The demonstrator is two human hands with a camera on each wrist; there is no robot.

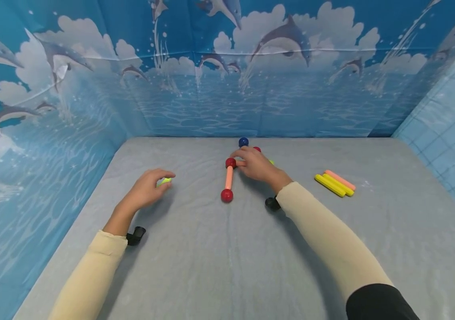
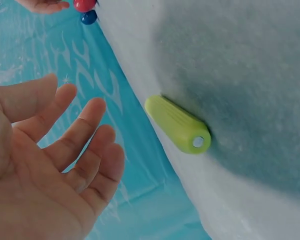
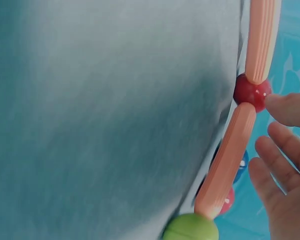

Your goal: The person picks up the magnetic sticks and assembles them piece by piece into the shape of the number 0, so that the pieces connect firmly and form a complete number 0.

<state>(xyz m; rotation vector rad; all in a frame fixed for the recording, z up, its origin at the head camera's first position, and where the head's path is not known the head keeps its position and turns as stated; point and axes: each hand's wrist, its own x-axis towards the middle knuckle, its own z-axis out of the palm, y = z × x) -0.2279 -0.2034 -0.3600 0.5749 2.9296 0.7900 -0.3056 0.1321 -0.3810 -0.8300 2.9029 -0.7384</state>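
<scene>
My left hand (image 1: 146, 189) hovers with loosely bent fingers beside a yellow-green ridged rod (image 2: 175, 125). That rod lies on the cloth with a small metal disc in its end, and nothing is held. My right hand (image 1: 257, 165) is over a chain of balls and rods, its thumb at the joining red ball (image 3: 247, 92) and its other fingers loose. One salmon rod (image 1: 229, 178) runs from that ball to a nearer red ball (image 1: 227, 195). Another salmon rod (image 3: 226, 160) reaches a green ball (image 3: 192, 229), mostly hidden by my hand in the head view.
A blue ball (image 1: 243, 142) and another red ball (image 1: 257, 149) sit behind my right hand, near the back edge. To the right lie two yellow rods (image 1: 329, 185) and a salmon rod (image 1: 340, 179). A dolphin-print curtain (image 1: 211, 106) borders the grey cloth surface (image 1: 195, 258).
</scene>
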